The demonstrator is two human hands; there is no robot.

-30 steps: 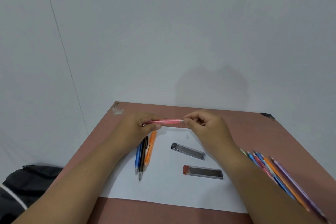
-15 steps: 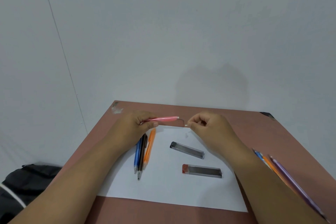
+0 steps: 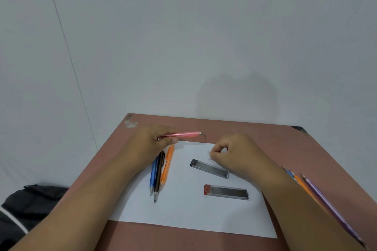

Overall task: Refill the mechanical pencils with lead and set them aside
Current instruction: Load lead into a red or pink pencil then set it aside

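Pink pencil (image 3: pixel 181 134), light and stiff, is gripped by its tip end in the left hand (image 3: pixel 152 144) near the table's (image 3: pixel 265 136) far edge; right hand (image 3: pixel 230 154) fingers are pinched, contents unclear.

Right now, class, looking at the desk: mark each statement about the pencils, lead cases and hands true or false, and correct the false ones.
1. The left hand holds the pink translucent mechanical pencil. True.
2. Three mechanical pencils, blue, black and orange, lie on the white paper sheet. True.
3. Both lead cases have red caps. False: only the nearer lead case does.
4. The right hand rests flat and open. False: its fingers are curled together.
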